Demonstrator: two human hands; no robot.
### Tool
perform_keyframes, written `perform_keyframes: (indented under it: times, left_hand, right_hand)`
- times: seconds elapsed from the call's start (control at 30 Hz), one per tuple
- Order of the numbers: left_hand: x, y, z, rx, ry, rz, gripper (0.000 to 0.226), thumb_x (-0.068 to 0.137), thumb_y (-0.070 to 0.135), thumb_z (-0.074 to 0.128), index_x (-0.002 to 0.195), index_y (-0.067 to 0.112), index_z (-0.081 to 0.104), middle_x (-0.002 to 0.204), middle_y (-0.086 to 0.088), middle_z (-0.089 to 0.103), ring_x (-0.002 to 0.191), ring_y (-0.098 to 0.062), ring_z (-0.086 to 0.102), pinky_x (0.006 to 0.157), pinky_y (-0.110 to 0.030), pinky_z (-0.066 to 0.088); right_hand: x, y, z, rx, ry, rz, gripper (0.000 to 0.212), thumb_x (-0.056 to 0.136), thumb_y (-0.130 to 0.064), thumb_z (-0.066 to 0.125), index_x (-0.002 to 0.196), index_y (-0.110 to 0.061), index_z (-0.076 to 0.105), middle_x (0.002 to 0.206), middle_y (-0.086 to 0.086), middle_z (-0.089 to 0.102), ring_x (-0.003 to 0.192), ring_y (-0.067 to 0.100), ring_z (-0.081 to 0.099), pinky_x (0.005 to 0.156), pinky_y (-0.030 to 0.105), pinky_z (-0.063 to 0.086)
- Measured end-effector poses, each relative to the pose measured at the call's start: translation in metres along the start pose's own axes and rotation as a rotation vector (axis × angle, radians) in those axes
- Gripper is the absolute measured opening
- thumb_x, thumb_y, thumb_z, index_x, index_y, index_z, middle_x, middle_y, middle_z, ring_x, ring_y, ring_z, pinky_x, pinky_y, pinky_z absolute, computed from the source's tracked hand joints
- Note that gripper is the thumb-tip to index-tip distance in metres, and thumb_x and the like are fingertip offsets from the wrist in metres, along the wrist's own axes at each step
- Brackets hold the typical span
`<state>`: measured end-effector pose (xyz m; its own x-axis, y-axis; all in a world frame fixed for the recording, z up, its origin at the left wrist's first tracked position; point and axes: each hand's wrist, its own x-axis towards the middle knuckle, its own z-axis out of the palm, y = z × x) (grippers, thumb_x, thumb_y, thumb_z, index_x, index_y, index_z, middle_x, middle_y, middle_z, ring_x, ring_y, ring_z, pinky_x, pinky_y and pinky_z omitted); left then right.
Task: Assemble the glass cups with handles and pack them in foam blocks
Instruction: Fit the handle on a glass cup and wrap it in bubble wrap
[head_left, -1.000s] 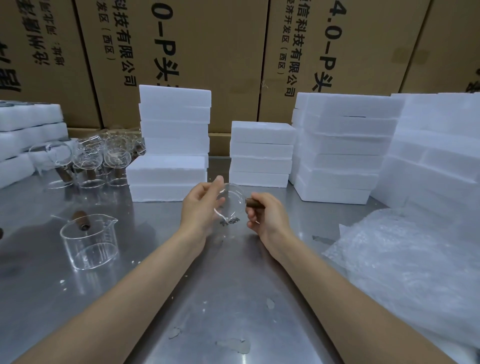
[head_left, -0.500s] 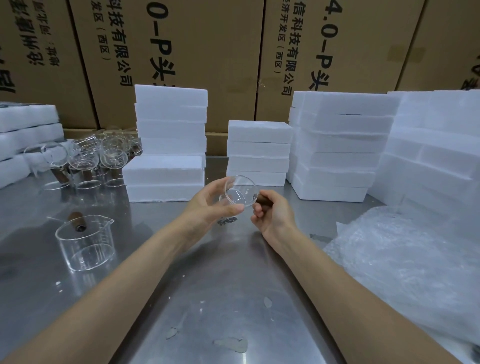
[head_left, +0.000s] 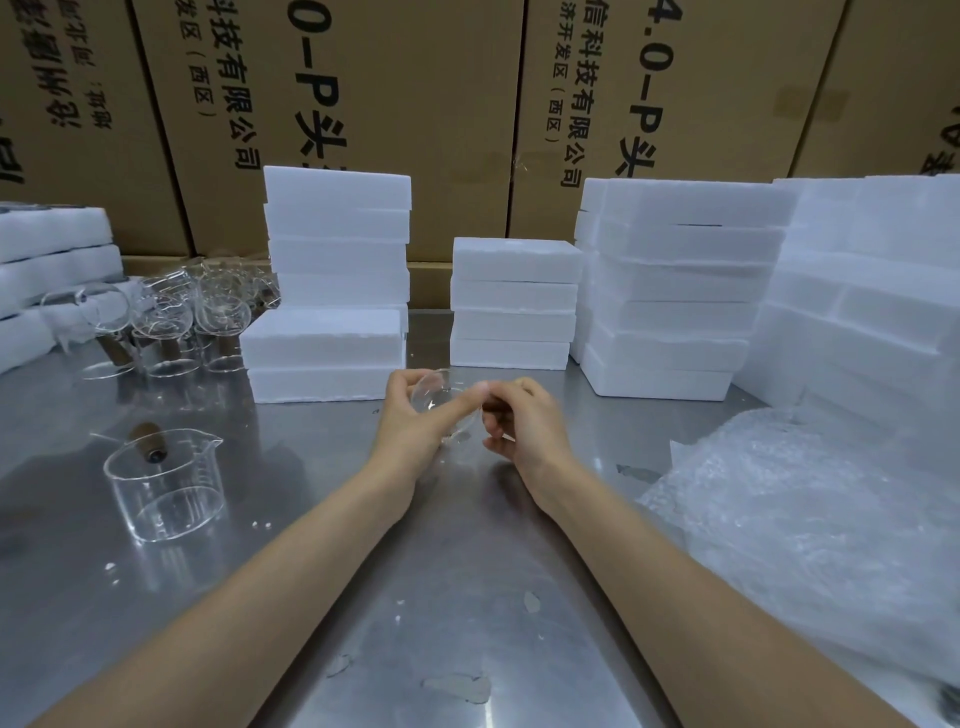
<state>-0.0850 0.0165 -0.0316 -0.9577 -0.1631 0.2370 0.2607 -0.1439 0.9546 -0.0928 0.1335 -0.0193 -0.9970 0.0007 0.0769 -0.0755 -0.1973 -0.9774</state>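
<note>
Above the steel table (head_left: 467, 597) I grip 1 glass cup (head_left: 441, 402) with my left hand (head_left: 415, 415) while my right hand (head_left: 519, 421) pinches its handle, assembly unfinished, 1 handled cup (head_left: 166, 483) still unpacked.

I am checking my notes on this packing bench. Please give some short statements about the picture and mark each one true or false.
1. The left hand holds a glass cup. True.
2. A finished cup with a brown handle stands alone on the metal table. True.
3. The bubble wrap lies at the person's left. False: it lies at the right.
4. The right hand rests flat on the table. False: its fingers are curled at the cup's side.
5. The foam blocks are black. False: white.
</note>
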Motion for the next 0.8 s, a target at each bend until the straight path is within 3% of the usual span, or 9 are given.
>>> perform_keyframes:
  times: [0.07,0.13,0.23,0.33,0.4,0.53,0.6,0.67,0.8]
  left_hand:
    - [0.002,0.005,-0.004,-0.025,-0.096,-0.031,0.071,0.051,0.049,0.086,0.109,0.026,0.053,0.131,0.001,0.053,0.118,-0.016,0.057,0.099,-0.034,0.048]
    - [0.000,0.010,-0.005,0.119,-0.201,0.034,0.079,0.054,0.047,0.083,0.124,0.031,0.049,0.138,0.005,0.048,0.129,-0.015,0.048,0.109,-0.040,0.040]
    - [-0.001,0.009,-0.003,0.334,-0.282,0.145,0.096,0.063,0.035,0.087,0.143,0.032,0.034,0.147,0.008,0.039,0.136,-0.009,0.036,0.110,-0.033,0.034]
    - [0.000,0.004,-0.003,0.414,-0.207,0.285,0.085,0.073,0.028,0.080,0.146,0.026,0.036,0.138,0.007,0.049,0.121,0.003,0.047,0.098,-0.012,0.039]
    - [-0.002,0.005,-0.004,0.389,-0.139,0.288,0.080,0.069,0.039,0.080,0.141,0.029,0.045,0.125,0.011,0.057,0.104,0.010,0.053,0.077,0.001,0.041]
    - [-0.004,0.009,-0.003,0.281,-0.073,0.272,0.045,0.073,0.031,0.081,0.105,0.052,0.058,0.086,0.033,0.067,0.079,0.009,0.063,0.056,-0.004,0.044]
    - [-0.004,0.011,-0.003,0.261,-0.068,0.280,0.035,0.075,0.030,0.080,0.095,0.052,0.063,0.080,0.030,0.068,0.073,0.009,0.063,0.057,-0.005,0.044]
    - [-0.004,0.011,-0.004,0.240,-0.054,0.235,0.023,0.071,0.045,0.078,0.092,0.047,0.068,0.093,0.018,0.072,0.084,0.003,0.065,0.068,-0.010,0.047]
    - [-0.005,0.014,-0.005,0.237,-0.041,0.103,0.051,0.055,0.075,0.061,0.079,0.032,0.074,0.081,0.007,0.072,0.078,-0.011,0.065,0.072,-0.022,0.049]
  right_hand:
    - [0.000,-0.002,-0.001,0.026,0.013,0.030,0.018,0.091,-0.014,0.050,0.073,-0.015,0.046,0.048,-0.004,0.049,0.042,0.007,0.042,0.047,0.019,0.042]
    - [0.002,-0.006,-0.004,0.137,0.041,0.091,0.019,0.091,-0.015,0.050,0.073,-0.013,0.051,0.052,-0.001,0.049,0.044,0.008,0.042,0.048,0.019,0.042]
    - [0.002,-0.010,-0.008,0.370,0.077,0.162,0.023,0.092,-0.015,0.052,0.069,-0.010,0.051,0.048,0.000,0.047,0.046,0.012,0.038,0.044,0.019,0.041]
    - [0.001,-0.011,-0.010,0.398,0.091,0.179,0.022,0.093,-0.021,0.053,0.073,-0.011,0.052,0.045,-0.002,0.047,0.041,0.009,0.040,0.044,0.017,0.042]
    - [0.000,-0.010,-0.008,0.285,0.108,0.159,0.021,0.093,-0.027,0.054,0.078,-0.011,0.054,0.051,-0.002,0.052,0.047,0.008,0.045,0.047,0.018,0.044]
    - [0.001,-0.003,-0.005,-0.116,0.170,0.001,0.020,0.092,-0.031,0.053,0.081,-0.015,0.057,0.073,-0.006,0.061,0.063,0.009,0.050,0.052,0.021,0.046]
    - [0.000,0.001,-0.004,-0.335,0.174,-0.117,0.026,0.095,-0.031,0.046,0.076,-0.017,0.057,0.074,-0.007,0.062,0.058,0.008,0.048,0.054,0.025,0.046]
    - [-0.001,0.002,-0.003,-0.526,0.172,-0.251,0.035,0.096,-0.031,0.039,0.067,-0.021,0.058,0.067,-0.012,0.060,0.059,0.008,0.049,0.060,0.026,0.043]
    - [-0.004,0.000,-0.002,-0.658,0.131,-0.306,0.045,0.094,-0.025,0.037,0.053,-0.023,0.054,0.038,-0.019,0.049,0.048,0.004,0.042,0.051,0.024,0.030]
